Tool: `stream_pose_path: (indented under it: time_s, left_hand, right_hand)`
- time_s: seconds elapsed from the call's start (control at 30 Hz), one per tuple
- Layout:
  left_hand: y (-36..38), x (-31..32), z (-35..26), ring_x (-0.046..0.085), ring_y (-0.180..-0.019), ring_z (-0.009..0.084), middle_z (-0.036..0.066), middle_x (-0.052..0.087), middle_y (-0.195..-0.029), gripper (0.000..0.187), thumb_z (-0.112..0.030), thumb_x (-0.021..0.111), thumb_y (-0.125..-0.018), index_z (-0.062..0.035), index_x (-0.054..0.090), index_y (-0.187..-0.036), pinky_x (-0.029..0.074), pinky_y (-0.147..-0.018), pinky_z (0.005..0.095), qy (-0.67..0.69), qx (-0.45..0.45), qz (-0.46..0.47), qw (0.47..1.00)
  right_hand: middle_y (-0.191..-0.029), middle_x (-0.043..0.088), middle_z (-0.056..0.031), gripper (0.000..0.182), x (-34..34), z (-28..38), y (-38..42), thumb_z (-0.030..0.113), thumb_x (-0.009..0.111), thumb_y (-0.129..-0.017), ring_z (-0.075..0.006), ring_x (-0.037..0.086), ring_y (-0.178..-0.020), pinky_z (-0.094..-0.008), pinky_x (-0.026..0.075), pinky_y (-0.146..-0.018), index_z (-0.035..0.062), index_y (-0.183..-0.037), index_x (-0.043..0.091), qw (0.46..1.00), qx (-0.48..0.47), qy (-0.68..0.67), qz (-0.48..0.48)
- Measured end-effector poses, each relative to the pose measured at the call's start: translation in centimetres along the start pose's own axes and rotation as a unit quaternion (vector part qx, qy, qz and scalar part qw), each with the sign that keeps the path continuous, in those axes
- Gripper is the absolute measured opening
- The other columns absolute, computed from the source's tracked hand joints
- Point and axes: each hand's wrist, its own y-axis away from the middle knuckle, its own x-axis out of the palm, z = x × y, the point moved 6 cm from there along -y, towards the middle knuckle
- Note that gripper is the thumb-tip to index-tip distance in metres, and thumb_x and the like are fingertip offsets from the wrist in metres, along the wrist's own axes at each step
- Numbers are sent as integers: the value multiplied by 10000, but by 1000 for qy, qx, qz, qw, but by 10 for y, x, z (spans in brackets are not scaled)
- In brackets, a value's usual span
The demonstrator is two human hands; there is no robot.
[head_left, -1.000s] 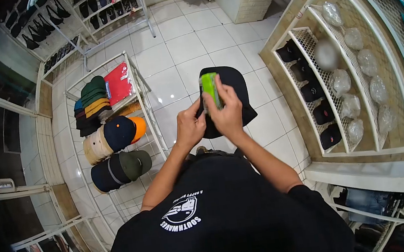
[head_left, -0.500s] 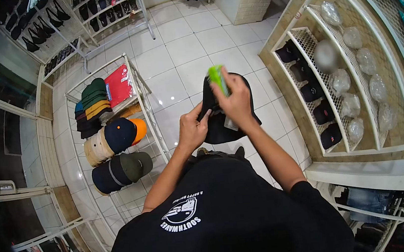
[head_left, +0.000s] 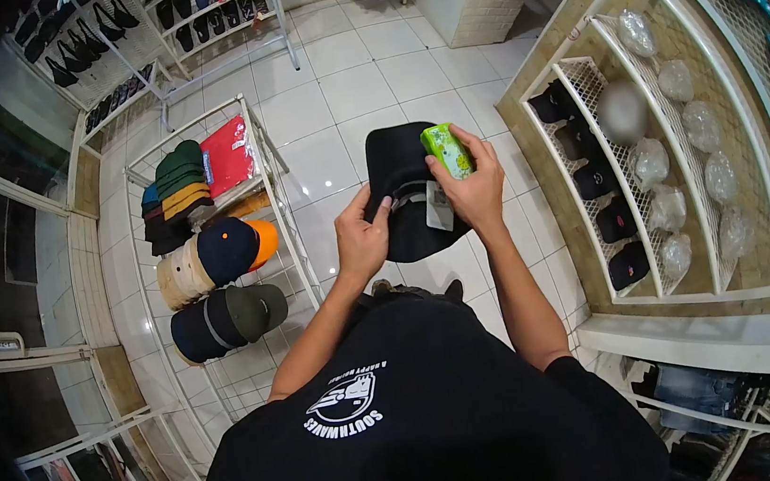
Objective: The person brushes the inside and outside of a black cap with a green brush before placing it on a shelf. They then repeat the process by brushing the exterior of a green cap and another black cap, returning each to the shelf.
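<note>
A black cap (head_left: 398,158) with its inside facing me is held out in front of my chest. On its left side, my left hand (head_left: 362,237) is closed on the edge, thumb on top. My right hand (head_left: 476,184) grips a small bright-green patterned packet (head_left: 448,152) between thumb and fingers, over the cap's right side. A white paper tag (head_left: 439,206) hangs at the cap's opening, beside my right thumb. Whether my right hand also touches the cap is hard to see.
To the left, a white wire rack (head_left: 285,221) carries stacked caps (head_left: 233,260), folded beanies (head_left: 179,180) and a red packaged garment (head_left: 228,159). On the right, a wall shelf (head_left: 679,150) displays black caps and plastic-wrapped ones. White floor tiles (head_left: 330,95) lie ahead.
The cap has turned, showing more of its inside and the tag. My right hand has shifted right with the green packet, which is now sharp instead of blurred.
</note>
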Motion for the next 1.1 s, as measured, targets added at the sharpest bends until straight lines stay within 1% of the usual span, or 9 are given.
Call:
stream_pose_path:
  time_s: [0.2,0.33,0.4,0.43,0.57,0.67,0.83,1.0,1.1]
  left_hand:
    - [-9,0,9,687,-832,139,99,759,-929,260,-141,705,-936,60,704,-1102,546,-751,310,-22,-75,76,994]
    - [-17,2,36,632,-676,187,125,690,-718,333,-258,629,-971,62,693,-904,497,-642,388,64,-152,67,984]
    - [-10,3,21,616,-629,302,201,633,-669,339,-248,615,-955,71,650,-844,467,-628,444,-82,-66,30,994]
    - [-8,4,11,608,-643,395,249,614,-684,340,-250,618,-937,70,625,-823,461,-648,480,-73,-83,44,993]
    - [-4,5,-1,615,-653,405,253,618,-689,342,-254,599,-945,66,625,-825,459,-654,487,-97,-79,33,992]
    - [-9,-2,-8,611,-661,422,264,610,-692,352,-257,582,-949,69,626,-821,456,-659,495,-132,-59,24,989]
    - [-2,-2,-3,614,-674,447,274,605,-691,356,-255,572,-952,69,635,-818,453,-661,501,-140,-72,26,987]
    - [-7,-6,-1,616,-674,451,272,609,-689,360,-254,570,-965,70,639,-823,449,-653,502,-136,-62,8,989]
    - [-8,-4,1,603,-633,408,253,604,-668,361,-251,578,-968,74,631,-821,438,-635,494,-139,-60,33,988]
  right_hand:
    - [-986,617,-127,580,4,2,10,182,868,-758,-259,652,-909,-359,547,-823,89,-1309,712,997,40,-44,55]
    - [-1075,635,-126,629,10,22,15,181,873,-746,-282,646,-976,-369,542,-845,127,-1346,691,992,-57,-73,88]
    - [-1140,640,-132,659,9,48,17,189,861,-761,-324,621,-1069,-395,518,-897,155,-1387,659,951,-279,106,80]
    - [-1183,633,-162,658,15,37,16,192,840,-787,-361,590,-1113,-432,491,-924,141,-1410,633,955,-256,87,119]
    - [-1220,611,-218,662,23,17,2,180,813,-825,-367,591,-1053,-461,494,-901,86,-1443,592,987,-129,92,11]
    - [-1211,608,-217,663,38,35,35,169,802,-837,-378,589,-1031,-459,498,-885,79,-1454,576,963,-247,55,95]
    - [-1245,600,-238,665,29,7,14,193,784,-864,-381,584,-1065,-455,498,-916,29,-1464,550,984,-109,131,48]
    - [-1216,611,-246,635,40,27,44,176,765,-880,-400,578,-1077,-470,488,-904,30,-1462,556,971,-214,58,95]
    - [-1263,601,-254,660,26,4,18,163,770,-871,-390,576,-1122,-469,475,-941,30,-1477,544,989,-91,109,34]
